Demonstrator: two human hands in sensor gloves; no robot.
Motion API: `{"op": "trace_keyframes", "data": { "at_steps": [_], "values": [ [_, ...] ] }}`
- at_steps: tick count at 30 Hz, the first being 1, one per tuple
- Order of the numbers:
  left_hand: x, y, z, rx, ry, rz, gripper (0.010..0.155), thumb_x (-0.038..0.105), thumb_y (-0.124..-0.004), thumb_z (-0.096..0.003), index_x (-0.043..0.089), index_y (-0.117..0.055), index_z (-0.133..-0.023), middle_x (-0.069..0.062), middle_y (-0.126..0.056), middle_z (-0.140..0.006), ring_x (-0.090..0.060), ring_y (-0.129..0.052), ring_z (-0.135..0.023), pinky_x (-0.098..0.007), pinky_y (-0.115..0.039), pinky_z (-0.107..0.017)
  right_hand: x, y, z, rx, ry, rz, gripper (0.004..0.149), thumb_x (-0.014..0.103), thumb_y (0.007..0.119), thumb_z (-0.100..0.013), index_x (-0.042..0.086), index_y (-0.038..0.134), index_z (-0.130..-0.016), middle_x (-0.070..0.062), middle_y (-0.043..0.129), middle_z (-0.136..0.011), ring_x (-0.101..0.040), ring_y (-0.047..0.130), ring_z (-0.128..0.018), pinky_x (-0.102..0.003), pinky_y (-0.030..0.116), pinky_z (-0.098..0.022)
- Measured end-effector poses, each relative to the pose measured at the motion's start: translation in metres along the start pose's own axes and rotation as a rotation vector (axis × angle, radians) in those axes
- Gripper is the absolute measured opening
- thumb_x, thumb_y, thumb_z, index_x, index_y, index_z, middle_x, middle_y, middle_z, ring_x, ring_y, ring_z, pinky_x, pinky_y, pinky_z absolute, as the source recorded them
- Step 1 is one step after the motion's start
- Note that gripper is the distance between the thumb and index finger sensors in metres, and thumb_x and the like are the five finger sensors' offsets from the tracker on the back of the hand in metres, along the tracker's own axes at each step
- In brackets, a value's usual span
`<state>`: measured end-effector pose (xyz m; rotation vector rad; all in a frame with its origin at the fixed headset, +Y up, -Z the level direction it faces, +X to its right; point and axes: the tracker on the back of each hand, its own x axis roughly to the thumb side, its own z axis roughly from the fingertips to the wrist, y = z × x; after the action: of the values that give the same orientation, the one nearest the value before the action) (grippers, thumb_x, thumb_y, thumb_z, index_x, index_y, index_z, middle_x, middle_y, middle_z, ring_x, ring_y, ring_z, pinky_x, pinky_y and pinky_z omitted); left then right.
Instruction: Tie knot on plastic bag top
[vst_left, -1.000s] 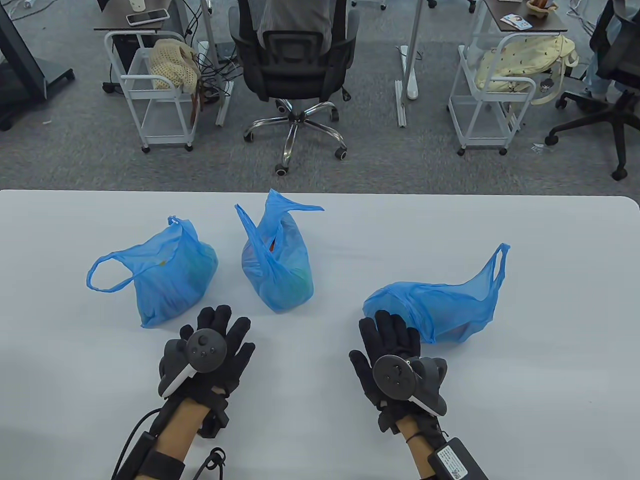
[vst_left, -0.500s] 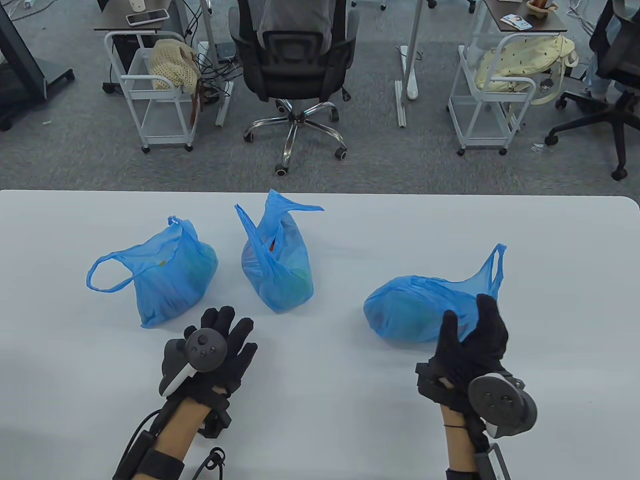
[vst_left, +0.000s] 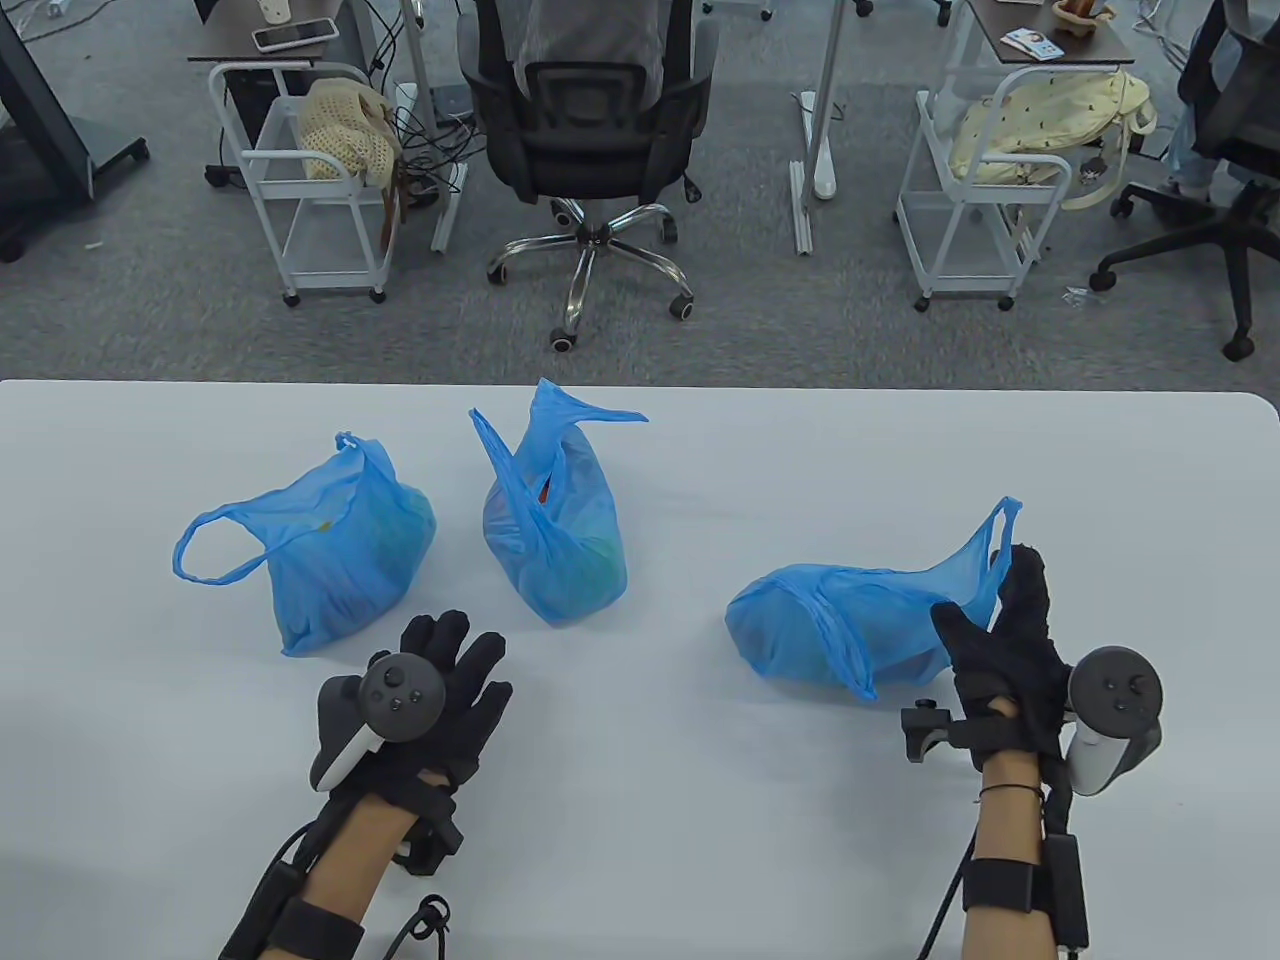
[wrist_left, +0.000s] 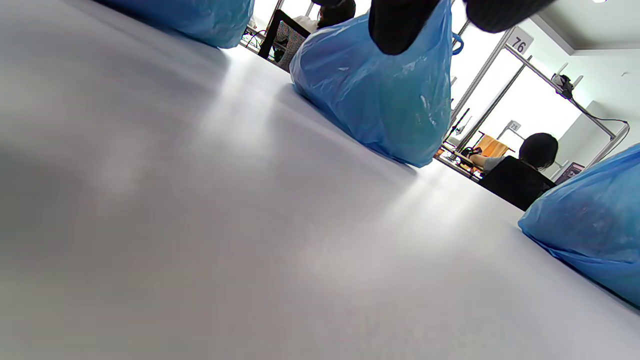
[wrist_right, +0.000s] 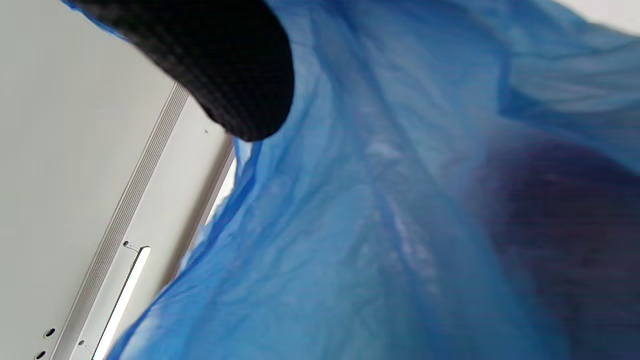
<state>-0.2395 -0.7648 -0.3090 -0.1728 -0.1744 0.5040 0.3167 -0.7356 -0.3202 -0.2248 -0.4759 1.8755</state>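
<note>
Blue plastic all over the white table (vst_left: 700, 850), three bags in a row. The right bag (vst_left: 850, 625) lies on its side, untied, handles flopped apart. Right hand (vst_left: 1005, 645) is up against its top with fingers straight, not pinching yet, probably set to gather the neck for a knot. Left hand (vst_left: 440, 700) rests flat and relaxed near the left bag (vst_left: 340, 560), waiting I'd guess. Grey carpet, office chair (vst_left: 590, 120), carts behind
</note>
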Motion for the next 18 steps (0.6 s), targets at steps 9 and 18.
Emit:
{"op": "trace_keyframes", "data": {
  "at_steps": [9, 18],
  "values": [
    [0.001, 0.003, 0.003, 0.024, -0.012, 0.001, 0.061, 0.061, -0.049, -0.0541, 0.041, -0.048, -0.111, -0.002, -0.024, -0.126, -0.037, -0.018, -0.113, -0.069, -0.017, -0.071, 0.0, 0.006, 0.006, -0.077, -0.057, 0.018, 0.048, 0.027, 0.099, -0.038, 0.018, 0.083, -0.083, -0.007, 0.091, -0.064, -0.038, 0.089, -0.066, -0.072, 0.059, -0.054],
    [-0.001, 0.0, 0.0, -0.004, -0.015, 0.042, 0.061, 0.062, -0.048, -0.0543, 0.041, -0.047, -0.112, -0.002, -0.023, -0.126, -0.036, -0.017, -0.114, -0.069, -0.017, -0.072, 0.005, 0.006, 0.015, -0.115, -0.049, -0.084, 0.033, 0.03, 0.1, -0.038, 0.021, 0.084, -0.066, 0.001, 0.09, -0.043, -0.026, 0.097, -0.038, -0.063, 0.075, -0.044]
  ]
}}
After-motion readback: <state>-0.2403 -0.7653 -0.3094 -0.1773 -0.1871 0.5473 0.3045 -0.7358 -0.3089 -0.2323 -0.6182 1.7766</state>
